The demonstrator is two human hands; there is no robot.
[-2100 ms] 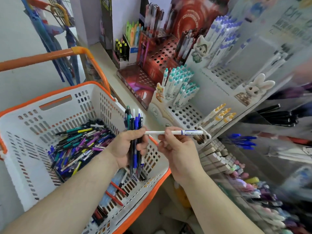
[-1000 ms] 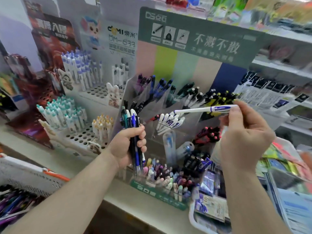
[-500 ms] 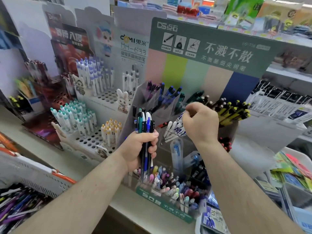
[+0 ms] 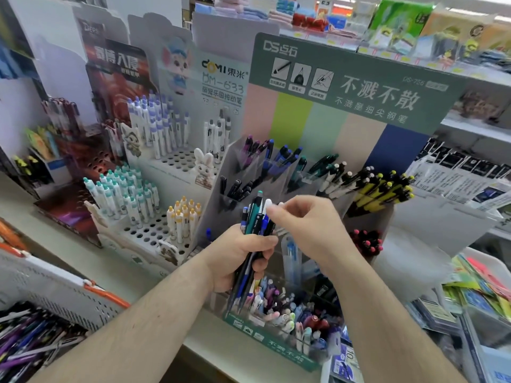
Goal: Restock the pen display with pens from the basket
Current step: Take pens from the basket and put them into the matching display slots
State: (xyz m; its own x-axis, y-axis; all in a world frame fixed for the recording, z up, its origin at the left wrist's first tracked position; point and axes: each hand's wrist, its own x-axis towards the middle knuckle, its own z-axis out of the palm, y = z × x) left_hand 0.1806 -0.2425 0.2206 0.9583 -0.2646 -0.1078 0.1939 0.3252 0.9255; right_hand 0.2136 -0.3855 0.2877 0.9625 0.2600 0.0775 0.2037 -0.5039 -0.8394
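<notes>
Shop shelving carries the green-headed clear acrylic pen display (image 4: pixel 356 87), its compartments part-filled with pens. My left hand (image 4: pixel 237 254) is clenched round an upright bundle of blue, teal and black pens (image 4: pixel 255 217) in front of the display. My right hand (image 4: pixel 307 226) pinches the white cap of one pen in that bundle. Lower left, the white plastic basket with orange trim (image 4: pixel 63 297) holds loose pens.

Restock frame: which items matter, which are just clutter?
Job:
- left hand, gripping pen bundle
- right hand, pinching a white-tipped pen
- green pen display
- basket

Clutter:
- rabbit figure
- teal-capped pens
</notes>
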